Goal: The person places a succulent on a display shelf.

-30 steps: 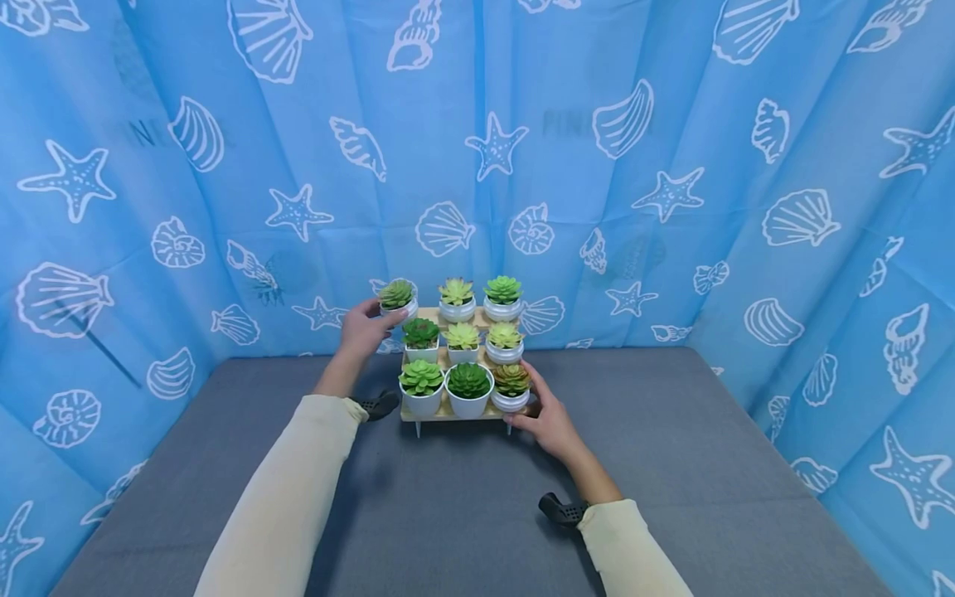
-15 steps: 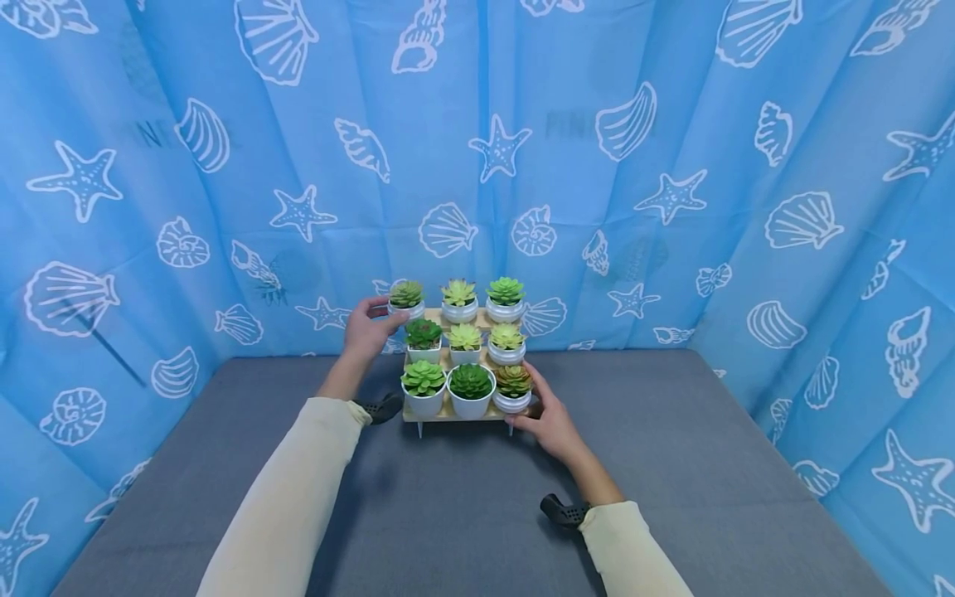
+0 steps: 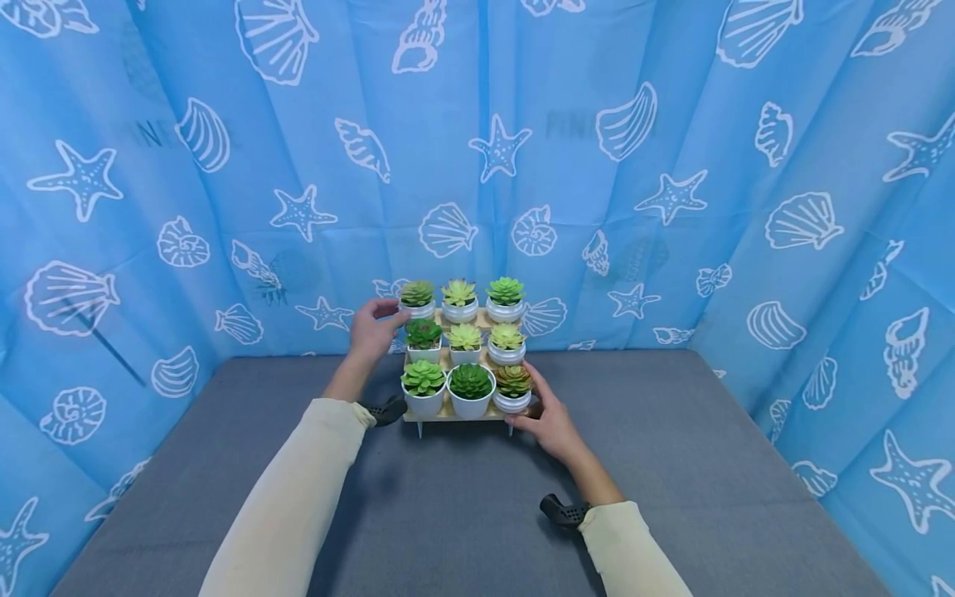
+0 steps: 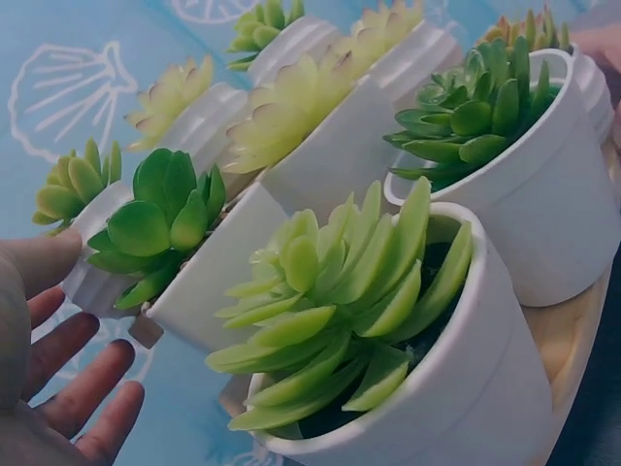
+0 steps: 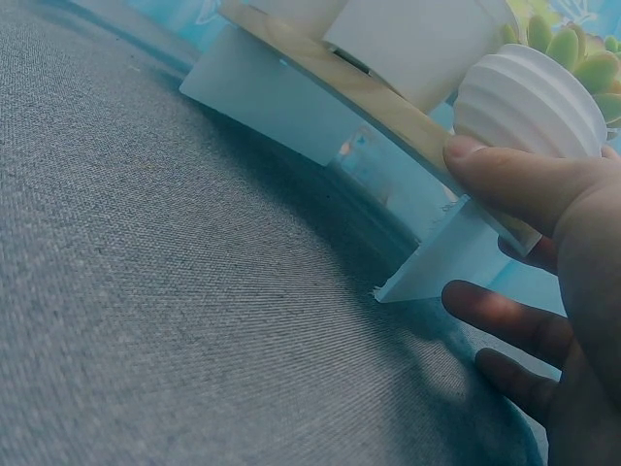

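A three-tier wooden plant stand (image 3: pixel 485 417) holds rows of small white pots with artificial succulents. My left hand (image 3: pixel 370 330) is at the back-left succulent pot (image 3: pixel 418 311) on the top tier. In the left wrist view its thumb touches that pot (image 4: pixel 95 274), while the other fingers (image 4: pixel 85 391) are spread and hold nothing. My right hand (image 3: pixel 552 423) grips the front right corner of the stand. In the right wrist view the thumb lies over the board edge (image 5: pixel 417 136) beside a ribbed pot (image 5: pixel 529 102), with a finger under the board.
Grey cloth (image 3: pixel 671 481) covers the table around the stand. Behind it hangs a blue curtain (image 3: pixel 567 166) printed with shells and starfish. The stand's translucent legs (image 5: pixel 437 248) rest on the cloth. Dark straps (image 3: pixel 564 510) circle both wrists.
The back-left pot has moved right, into line with the other top-tier pots. My left hand moved right with it and its fingers have loosened. My right hand has kept its place.
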Tool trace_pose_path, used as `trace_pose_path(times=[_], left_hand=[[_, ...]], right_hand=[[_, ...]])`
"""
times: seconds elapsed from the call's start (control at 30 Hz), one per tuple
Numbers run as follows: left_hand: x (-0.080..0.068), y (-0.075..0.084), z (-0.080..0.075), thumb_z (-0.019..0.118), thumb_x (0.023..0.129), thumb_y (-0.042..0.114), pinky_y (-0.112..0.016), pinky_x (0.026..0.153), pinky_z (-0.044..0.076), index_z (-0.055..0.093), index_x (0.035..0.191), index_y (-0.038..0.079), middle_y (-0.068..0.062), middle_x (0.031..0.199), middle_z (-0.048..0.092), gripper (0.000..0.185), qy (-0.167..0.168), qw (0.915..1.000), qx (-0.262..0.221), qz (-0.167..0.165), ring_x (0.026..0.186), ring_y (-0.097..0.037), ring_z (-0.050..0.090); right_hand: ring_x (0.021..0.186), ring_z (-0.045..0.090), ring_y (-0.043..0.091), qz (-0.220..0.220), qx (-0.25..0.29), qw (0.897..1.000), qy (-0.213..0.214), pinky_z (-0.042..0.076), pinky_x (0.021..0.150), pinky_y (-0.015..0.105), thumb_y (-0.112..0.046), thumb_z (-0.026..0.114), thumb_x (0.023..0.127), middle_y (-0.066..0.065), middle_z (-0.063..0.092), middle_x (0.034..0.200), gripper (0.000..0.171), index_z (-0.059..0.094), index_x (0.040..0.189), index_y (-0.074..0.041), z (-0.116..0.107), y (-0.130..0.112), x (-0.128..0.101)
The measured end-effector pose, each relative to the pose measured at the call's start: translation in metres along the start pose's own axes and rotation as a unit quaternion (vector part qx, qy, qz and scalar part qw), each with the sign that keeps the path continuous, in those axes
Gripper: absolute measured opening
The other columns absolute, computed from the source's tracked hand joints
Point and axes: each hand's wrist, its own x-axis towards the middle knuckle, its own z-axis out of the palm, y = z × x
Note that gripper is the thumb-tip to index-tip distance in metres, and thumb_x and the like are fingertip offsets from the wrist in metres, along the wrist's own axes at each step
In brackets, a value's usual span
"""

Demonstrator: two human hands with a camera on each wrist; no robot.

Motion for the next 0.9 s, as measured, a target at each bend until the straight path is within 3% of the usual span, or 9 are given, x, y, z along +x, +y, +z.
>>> trace_pose_path(times=[0.33,0.9], left_hand=[[-0.0040,-0.0016,-0.0004,0.064,0.096,0.025,-0.047,0.097,0.041,0.058,0.130,0.005,-0.015,0.129,0.056,0.040,-0.008,0.9995,0.026,0.015,0.119,-0.031,0.051],[-0.0076,-0.0069,0.0008,0.062,0.096,0.022,-0.045,0.100,0.039,0.058,0.131,0.003,-0.017,0.128,0.056,0.039,-0.010,0.9993,0.012,0.033,0.122,-0.032,0.049]], right_hand=[[0.106,0.058,0.032,-0.006,0.001,1.000,0.000,0.048,0.085,0.047,-0.006,0.080,0.080,0.020,0.051,0.138,0.095,0.025,0.154,-0.025,-0.0004,0.0027,0.0006],[0.101,0.060,0.030,0.003,-0.003,1.000,-0.002,0.048,0.083,0.044,-0.006,0.080,0.080,0.020,0.051,0.138,0.095,0.025,0.154,-0.026,-0.0001,0.0028,0.0014]])
